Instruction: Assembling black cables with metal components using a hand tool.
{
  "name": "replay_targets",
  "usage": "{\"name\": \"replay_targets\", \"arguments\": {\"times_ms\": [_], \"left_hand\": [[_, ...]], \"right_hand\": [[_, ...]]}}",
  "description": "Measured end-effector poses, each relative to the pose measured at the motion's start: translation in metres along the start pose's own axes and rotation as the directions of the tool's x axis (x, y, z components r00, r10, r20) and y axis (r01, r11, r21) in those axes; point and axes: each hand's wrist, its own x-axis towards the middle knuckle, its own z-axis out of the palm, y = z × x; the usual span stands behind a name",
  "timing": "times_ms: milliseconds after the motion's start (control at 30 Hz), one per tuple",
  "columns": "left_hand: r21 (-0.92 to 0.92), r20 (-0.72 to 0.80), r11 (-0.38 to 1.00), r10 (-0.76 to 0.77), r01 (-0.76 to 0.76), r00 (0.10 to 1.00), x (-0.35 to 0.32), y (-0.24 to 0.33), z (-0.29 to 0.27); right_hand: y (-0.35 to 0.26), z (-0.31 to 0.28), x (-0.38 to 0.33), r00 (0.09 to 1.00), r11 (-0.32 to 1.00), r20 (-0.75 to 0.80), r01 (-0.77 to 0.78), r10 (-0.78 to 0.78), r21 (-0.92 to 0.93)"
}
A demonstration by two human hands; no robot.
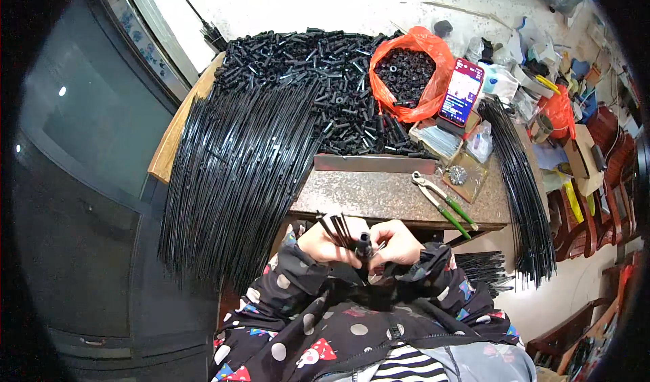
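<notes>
Close to my body, in front of the table edge, both hands meet at a black tubular piece [364,245] with a round upper end. My left hand [326,245] is closed round a few thin black rods [336,227], whose ends stick up above its fingers beside the tube. On the tube's other side my right hand [399,244] is pinched closed. A thin pale strand, perhaps wire, shows at its fingertips; the rest of its grip is hidden. A large fan of long black rods [230,179] lies to the left, hanging over the table edge.
Behind a metal strip [372,163] lies a heap of black tubular parts [291,60]. An orange bag [425,40] holds small black rings. Beside it a phone [463,92] stands upright. Green-handled pincers [443,202] lie on the table [359,192]. More rods [518,192] hang at right.
</notes>
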Motion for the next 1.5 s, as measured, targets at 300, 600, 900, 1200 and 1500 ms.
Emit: {"name": "replay_targets", "arguments": {"times_ms": [300, 600, 900, 1200, 1500], "left_hand": [[0.656, -0.338, 0.737, 0.090, 0.166, 0.937, -0.004, -0.013, 0.024], [0.208, -0.462, 0.945, -0.133, 0.253, 0.877, 0.001, -0.013, 0.031], [0.122, -0.596, 0.986, -0.019, 0.114, 0.803, 0.000, -0.023, 0.050], [0.327, -0.461, 0.944, 0.123, 0.040, 0.879, 0.031, 0.011, 0.031], [0.127, -0.621, 0.988, 0.145, -0.084, 0.770, 0.016, 0.046, 0.035]], "right_hand": [[0.003, 0.030, 0.006, 0.786, 0.944, -0.525, 0.298, -0.326, -0.140], [0.011, 0.029, 0.004, 0.613, 0.814, -0.539, 0.377, -0.578, -0.443], [-0.003, 0.017, 0.001, 0.805, 0.950, -0.509, 0.216, -0.305, -0.227], [-0.030, 0.030, -0.002, 0.437, 0.128, -0.041, 0.172, -0.898, -0.977], [-0.008, -0.037, -0.063, 0.556, -0.002, -0.239, -0.397, -0.796, -0.918]]}}
